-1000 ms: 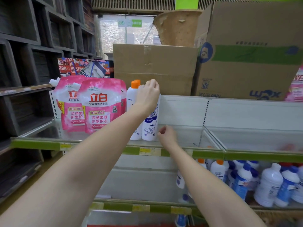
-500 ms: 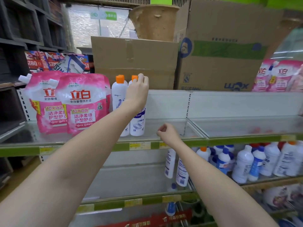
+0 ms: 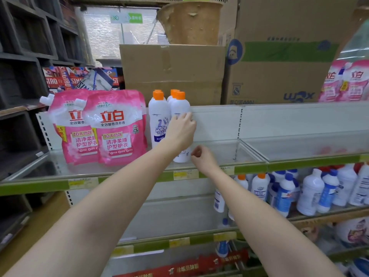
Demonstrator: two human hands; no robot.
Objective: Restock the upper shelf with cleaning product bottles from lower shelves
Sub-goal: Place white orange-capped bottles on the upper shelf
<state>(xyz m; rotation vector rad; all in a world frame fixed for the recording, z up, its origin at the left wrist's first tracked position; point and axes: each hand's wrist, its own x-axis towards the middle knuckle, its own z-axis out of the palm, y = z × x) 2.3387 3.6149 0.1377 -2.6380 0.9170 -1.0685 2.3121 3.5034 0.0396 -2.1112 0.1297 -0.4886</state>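
Several white cleaning bottles with orange caps stand in a cluster on the upper shelf [image 3: 299, 162], next to the pink pouches. My left hand [image 3: 181, 130] grips the body of the front right bottle [image 3: 180, 105], which stands upright on the shelf beside another bottle [image 3: 158, 116] with a blue label. Just right of that bottle's base, my right hand [image 3: 201, 158] hovers over the shelf edge with fingers loosely curled, holding nothing. More white bottles [image 3: 311, 190] with blue and orange caps fill the right part of the lower shelf.
Pink detergent pouches [image 3: 114, 126] stand left of the bottles, with more pouches [image 3: 347, 80] at the far right. Large cardboard boxes [image 3: 171, 70] sit on top behind the shelf. The upper shelf to the right of the bottles holds nothing. Dark wooden shelving [image 3: 20, 76] lines the left.
My left hand slid down from the bottle's orange cap to its body. My right hand stayed by the shelf edge. The view shifted right and closer.
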